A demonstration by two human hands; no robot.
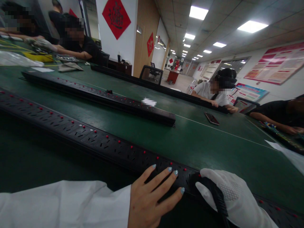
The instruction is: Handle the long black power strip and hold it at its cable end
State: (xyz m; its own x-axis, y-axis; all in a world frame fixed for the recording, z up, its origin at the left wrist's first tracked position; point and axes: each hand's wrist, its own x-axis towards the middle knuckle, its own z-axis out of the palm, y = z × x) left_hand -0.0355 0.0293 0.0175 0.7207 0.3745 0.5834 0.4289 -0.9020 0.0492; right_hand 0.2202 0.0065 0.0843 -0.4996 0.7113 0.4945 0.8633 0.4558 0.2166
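Black plastic forms the long power strip (106, 146), lying socket face up across the near part of the green table (206, 145). Its long axis runs diagonally, from the left edge of my view, at its farther end, to the near right, where it passes under my right hand (234, 193). Neither end is visible to me. Small red dots follow its far edge, and slotted sockets line its face.

My left hand (155, 196) is ungloved, palm down, fingers spread and pointing right and away; it rests on the strip and grasps nothing. My right hand, in a white glove, is closed around a black plug (209, 186) at the strip's face; its ribbed cord points toward me. I cannot tell whether the plug is seated.

Beyond the strip, a second black strip (104, 98) is slanted in much the same direction, well apart from the first. Farther off is a long black bar (147, 83). A phone (212, 118) lies at far right, near a person in a white shirt (209, 91).
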